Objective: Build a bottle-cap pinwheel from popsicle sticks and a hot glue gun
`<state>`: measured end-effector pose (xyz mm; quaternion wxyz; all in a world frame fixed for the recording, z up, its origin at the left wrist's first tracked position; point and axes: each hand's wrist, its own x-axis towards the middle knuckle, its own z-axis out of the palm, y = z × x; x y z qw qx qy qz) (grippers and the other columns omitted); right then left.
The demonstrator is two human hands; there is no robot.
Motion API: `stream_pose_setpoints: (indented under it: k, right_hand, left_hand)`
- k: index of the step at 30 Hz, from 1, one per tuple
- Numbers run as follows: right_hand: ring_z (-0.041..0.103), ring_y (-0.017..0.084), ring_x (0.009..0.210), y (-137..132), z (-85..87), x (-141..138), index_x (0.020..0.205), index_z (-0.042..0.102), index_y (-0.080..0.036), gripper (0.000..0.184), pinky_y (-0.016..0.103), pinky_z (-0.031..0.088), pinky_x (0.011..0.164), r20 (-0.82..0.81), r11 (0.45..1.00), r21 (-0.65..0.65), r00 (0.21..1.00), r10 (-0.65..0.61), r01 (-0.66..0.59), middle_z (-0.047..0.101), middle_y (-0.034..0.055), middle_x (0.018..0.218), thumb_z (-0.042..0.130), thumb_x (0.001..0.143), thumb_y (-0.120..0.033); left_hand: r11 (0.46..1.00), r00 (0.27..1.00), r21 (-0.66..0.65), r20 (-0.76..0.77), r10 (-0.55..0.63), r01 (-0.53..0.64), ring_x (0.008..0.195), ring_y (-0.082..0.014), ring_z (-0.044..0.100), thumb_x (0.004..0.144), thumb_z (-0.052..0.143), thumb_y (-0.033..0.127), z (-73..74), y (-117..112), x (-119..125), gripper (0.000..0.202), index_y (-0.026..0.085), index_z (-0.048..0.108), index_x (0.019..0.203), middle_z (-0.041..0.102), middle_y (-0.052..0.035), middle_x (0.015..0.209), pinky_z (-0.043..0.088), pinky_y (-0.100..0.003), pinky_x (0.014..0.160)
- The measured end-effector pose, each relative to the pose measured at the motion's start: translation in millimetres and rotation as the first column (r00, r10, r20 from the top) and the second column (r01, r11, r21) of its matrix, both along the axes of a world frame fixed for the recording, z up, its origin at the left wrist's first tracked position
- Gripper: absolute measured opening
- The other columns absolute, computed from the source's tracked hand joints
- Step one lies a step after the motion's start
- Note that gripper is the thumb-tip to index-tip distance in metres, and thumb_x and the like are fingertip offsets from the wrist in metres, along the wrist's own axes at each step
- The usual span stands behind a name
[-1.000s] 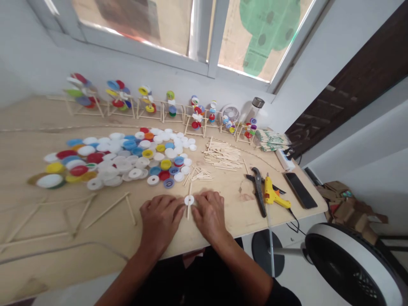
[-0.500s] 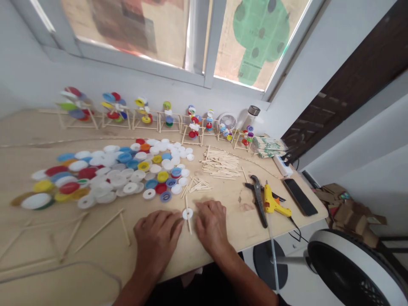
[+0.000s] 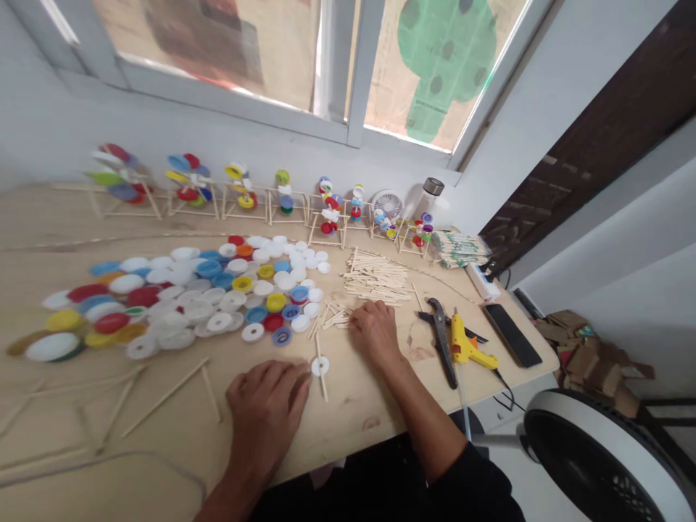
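On the tabletop in front of me lies a white round disc (image 3: 320, 367) with a thin wooden stick (image 3: 325, 388) lying lengthwise across it. My left hand (image 3: 266, 399) rests palm down just left of the disc, thumb and forefinger apart, holding nothing I can see. Farther forward, my right hand (image 3: 375, 332) is bent over the right end of a small group of short wooden sticks (image 3: 330, 317). Its fingers are curled with the tips hidden, so what is between them is unclear. A bigger heap of sticks (image 3: 378, 278) lies just beyond it.
Many coloured bottle caps (image 3: 217, 299) spread to the left. Stick frames with cap wheels (image 3: 285, 196) line the wall. At right lie black-handled cutters (image 3: 443, 348), a yellow glue gun (image 3: 468, 348) and a phone (image 3: 511, 335). Stick frame parts (image 3: 166, 399) lie front left.
My right hand has moved forward and right, from beside the disc to the short sticks. My left hand and the disc with its stick have stayed nearly in place.
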<state>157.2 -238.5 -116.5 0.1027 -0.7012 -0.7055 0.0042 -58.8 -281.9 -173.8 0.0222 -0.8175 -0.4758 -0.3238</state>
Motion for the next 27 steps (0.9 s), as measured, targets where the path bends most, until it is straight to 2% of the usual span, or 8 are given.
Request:
stream_pose_setpoints:
  k: [7,14,21,24,26,27]
  right_hand:
    - [0.058,0.026,0.1,1.7,-3.0,4.8,0.089,0.073,-0.02,0.009,0.037,0.035,0.084,0.029,0.997,-0.045,0.998,0.057,-0.056,0.072,0.0085,0.098,0.064,0.09,-0.017]
    - [0.059,0.023,0.098,2.9,0.4,7.2,0.087,0.071,-0.021,0.01,0.035,0.034,0.083,-0.036,0.995,-0.079,0.998,0.052,-0.055,0.074,0.006,0.096,0.063,0.09,-0.017]
    - [0.059,0.022,0.096,-1.7,2.2,8.7,0.086,0.069,-0.02,0.009,0.035,0.034,0.086,-0.155,0.998,-0.012,0.987,0.051,-0.054,0.073,0.0052,0.092,0.064,0.088,-0.012]
    - [0.06,0.021,0.097,-14.0,4.4,6.3,0.087,0.068,-0.02,0.01,0.035,0.035,0.089,-0.21,0.999,0.038,0.977,0.042,-0.034,0.073,0.0049,0.094,0.065,0.088,-0.011]
    - [0.062,0.02,0.093,-30.1,5.5,-2.0,0.085,0.067,-0.02,0.008,0.035,0.038,0.088,-0.354,0.997,0.079,0.935,0.039,-0.011,0.073,0.0039,0.092,0.067,0.087,-0.013]
    - [0.063,0.02,0.089,-40.3,5.8,-8.5,0.083,0.067,-0.021,0.007,0.034,0.039,0.087,-0.47,0.995,0.097,0.882,0.043,0.004,0.073,0.003,0.089,0.068,0.086,-0.015]
  left_hand:
    - [1.0,1.0,0.02,0.014,-0.009,0.009,0.092,-0.0293,0.063,0.093,0.056,0.024,-1.3,0.4,0.1,0.019,0.026,0.074,0.099,0.077,-0.0061,0.089,0.035,-0.045,0.083]
    - [0.999,1.0,0.043,-0.001,-0.015,0.015,0.091,-0.0288,0.064,0.093,0.057,0.024,1.4,0.2,0.9,0.018,0.025,0.074,0.098,0.076,-0.0065,0.087,0.034,-0.045,0.082]
    - [1.0,0.999,-0.003,0.037,-0.007,0.007,0.095,-0.0296,0.065,0.092,0.057,0.024,3.5,-1.3,2.0,0.02,0.025,0.075,0.1,0.077,-0.0064,0.089,0.037,-0.046,0.085]
    - [1.0,0.991,0.023,0.134,0.001,-0.004,0.094,-0.0287,0.066,0.092,0.056,0.026,9.6,-3.1,2.0,0.02,0.025,0.075,0.099,0.076,-0.0062,0.088,0.041,-0.045,0.087]
    - [1.0,0.96,-0.001,0.28,-0.004,0.005,0.092,-0.0267,0.067,0.093,0.056,0.03,19.0,-7.1,3.9,0.021,0.024,0.075,0.097,0.076,-0.0058,0.086,0.046,-0.043,0.089]
    - [0.998,0.929,-0.055,0.37,-0.003,0.025,0.09,-0.0253,0.068,0.092,0.056,0.032,25.0,-10.1,5.5,0.021,0.024,0.075,0.096,0.076,-0.0053,0.086,0.048,-0.041,0.089]
